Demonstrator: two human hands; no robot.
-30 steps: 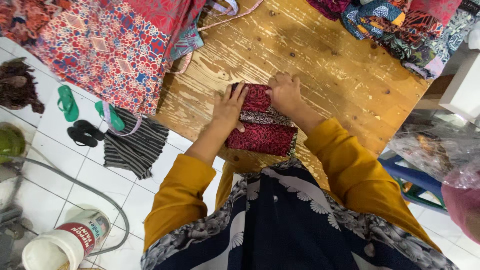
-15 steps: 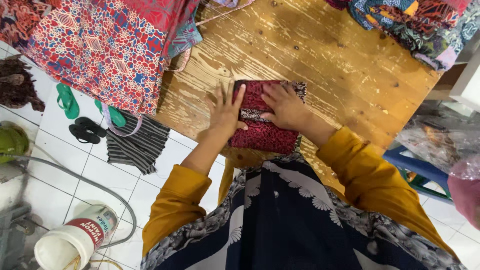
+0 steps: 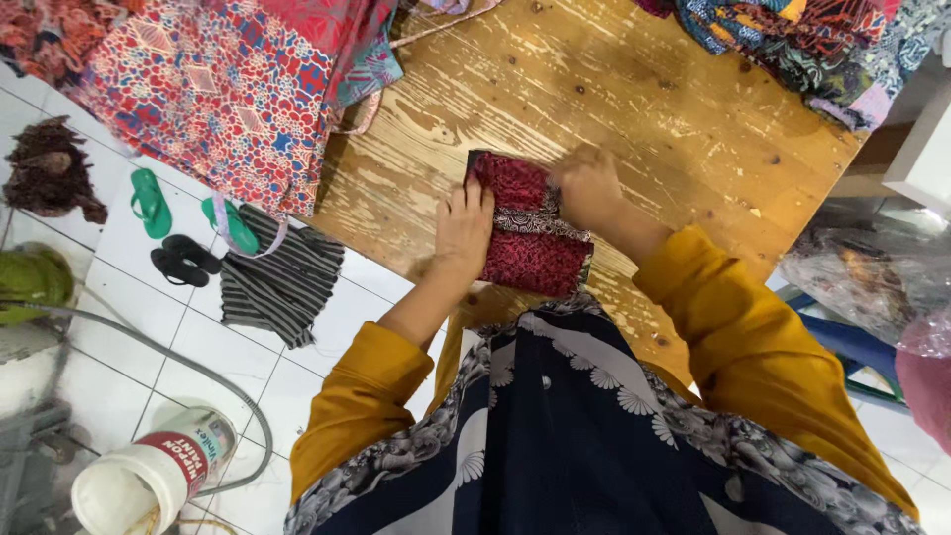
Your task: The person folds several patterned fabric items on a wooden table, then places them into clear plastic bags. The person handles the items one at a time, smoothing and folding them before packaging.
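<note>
a folded dark red patterned cloth (image 3: pixel 527 233) lies on the wooden table (image 3: pixel 634 109), at the edge nearest the person. the left hand (image 3: pixel 464 226) rests flat on the cloth's left side, fingers straight and pressed together. the right hand (image 3: pixel 586 186) sits on its upper right corner, blurred, so i cannot tell how its fingers are set. left of the cloth a red and blue printed fabric (image 3: pixel 223 89) hangs over the table edge; below that, green sandals (image 3: pixel 151 201) on the tiled floor.
</note>
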